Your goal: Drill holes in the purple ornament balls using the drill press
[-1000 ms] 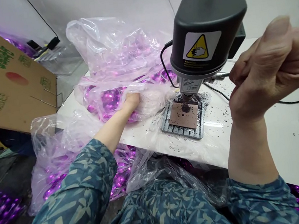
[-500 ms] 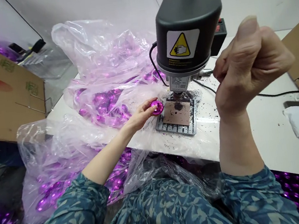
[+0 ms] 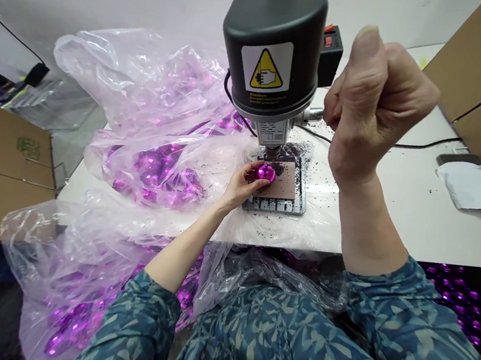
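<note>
My left hand pinches a shiny purple faceted ball between thumb and fingers. The ball is over the left part of a square brown board, which lies on the metal base of a black bench drill press. Just above and behind the ball is the drill's chuck. Raised at the right, my right hand is closed in a fist at the end of the press's metal lever; the fingers hide what they grip.
Clear plastic bags with purple faceted balls cover the left of the white table. Dark shavings lie around the base. Cardboard boxes stand at both sides. A white crumpled sheet and a black cable are at the right.
My left hand has carried the purple ball right, from beside the base to over the brown board. My right hand stays closed by the lever. The whole view has shifted slightly.
</note>
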The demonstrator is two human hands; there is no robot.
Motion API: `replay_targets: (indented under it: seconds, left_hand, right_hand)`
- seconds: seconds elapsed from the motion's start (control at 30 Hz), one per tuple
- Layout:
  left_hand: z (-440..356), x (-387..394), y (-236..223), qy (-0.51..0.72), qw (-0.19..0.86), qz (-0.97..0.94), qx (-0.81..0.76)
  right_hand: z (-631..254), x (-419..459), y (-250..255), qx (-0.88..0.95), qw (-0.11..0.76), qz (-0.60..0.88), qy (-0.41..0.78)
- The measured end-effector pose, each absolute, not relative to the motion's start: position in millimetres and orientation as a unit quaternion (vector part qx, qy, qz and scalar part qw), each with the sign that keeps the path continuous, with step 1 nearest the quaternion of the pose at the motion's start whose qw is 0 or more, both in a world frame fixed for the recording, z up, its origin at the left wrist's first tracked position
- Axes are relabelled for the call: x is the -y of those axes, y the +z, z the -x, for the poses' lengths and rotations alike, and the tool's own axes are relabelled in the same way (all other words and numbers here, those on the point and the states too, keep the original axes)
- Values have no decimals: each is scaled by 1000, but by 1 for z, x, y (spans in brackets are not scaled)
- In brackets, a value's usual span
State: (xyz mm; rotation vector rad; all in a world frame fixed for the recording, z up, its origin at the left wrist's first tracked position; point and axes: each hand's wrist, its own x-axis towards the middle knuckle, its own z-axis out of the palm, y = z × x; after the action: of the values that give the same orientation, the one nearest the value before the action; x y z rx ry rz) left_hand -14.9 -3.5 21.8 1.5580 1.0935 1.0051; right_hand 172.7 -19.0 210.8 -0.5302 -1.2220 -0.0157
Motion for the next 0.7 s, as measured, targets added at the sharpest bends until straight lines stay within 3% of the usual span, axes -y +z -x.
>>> replay_targets:
  seconds: [0.23,0.7]
  left_hand:
    - [-3,7,22,398,359,-715,-449]
    - [-15,11,12,427,395,-672,-458]
  right_hand:
    - [-175,17,209,576,770,275,-29]
    - [-175,20,188,567,777,265,-68]
